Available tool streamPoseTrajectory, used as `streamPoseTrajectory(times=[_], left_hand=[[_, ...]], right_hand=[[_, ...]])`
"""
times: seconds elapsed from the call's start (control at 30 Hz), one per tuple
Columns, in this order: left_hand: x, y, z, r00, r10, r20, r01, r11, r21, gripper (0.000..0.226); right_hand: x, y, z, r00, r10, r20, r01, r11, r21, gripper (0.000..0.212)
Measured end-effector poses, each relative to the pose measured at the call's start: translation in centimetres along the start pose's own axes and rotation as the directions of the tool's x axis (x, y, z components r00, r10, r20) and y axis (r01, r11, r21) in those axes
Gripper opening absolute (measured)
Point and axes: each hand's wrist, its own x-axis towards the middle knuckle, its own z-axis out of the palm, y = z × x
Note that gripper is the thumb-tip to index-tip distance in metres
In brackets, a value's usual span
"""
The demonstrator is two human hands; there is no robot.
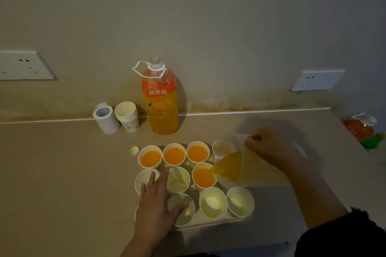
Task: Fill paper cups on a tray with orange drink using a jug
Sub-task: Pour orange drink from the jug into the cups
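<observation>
- Right hand (269,146) grips the tilted jug (229,165), its spout over a filled cup (204,177)
- Left hand (155,204), fingers spread, rests on near-left cups on the tray (208,223)

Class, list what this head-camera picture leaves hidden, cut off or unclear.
Head view:
Tray front-left corner: covered by the left hand; any cup there is hidden.
Cup behind the jug: blurred through the jug wall; fill unclear.
Jug handle: wrapped by the right hand.
Bottles at right edge: dim, blurred.

Dim beige wall (208,16) (two sockets (25,65))
</observation>
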Motion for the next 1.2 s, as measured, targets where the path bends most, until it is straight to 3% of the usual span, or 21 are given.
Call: streamPoseTrajectory(times=[0.4, 0.67, 0.87, 1.1, 1.2], left_hand=[[0.9, 1.2, -0.3, 0.999, 0.03, -0.031, -0.031, 0.999, -0.044, 0.093], [1.3, 1.5, -0.4, 0.999, 0.013, -0.034, -0.016, 0.996, -0.084, 0.092], [1.2, 1.0, -0.4, 1.0, -0.015, -0.028, 0.011, 0.99, -0.142, 0.091], [0.5, 1.5, -1.4, 0.996, 0.013, -0.083, -0.026, 0.986, -0.163, 0.079], [0.2, 1.3, -1.6, 0.996, -0.019, -0.091, 0.006, 0.989, -0.145, 0.097]], right_hand=[[-0.9, 0.2, -1.2, 0.999, 0.037, -0.034, -0.037, 0.999, -0.006, 0.04], [-0.8, 2.0, -1.4, 0.987, 0.019, -0.157, -0.035, 0.994, -0.102, 0.039], [0.1, 2.6, -1.9, 0.985, 0.075, -0.159, -0.058, 0.993, 0.106, 0.032], [0.9, 0.0, -2.4, 0.996, 0.023, -0.087, -0.003, 0.976, 0.217, 0.035], [1.7, -1.1, -2.0, 0.993, -0.075, -0.089, 0.097, 0.956, 0.277, 0.043]])
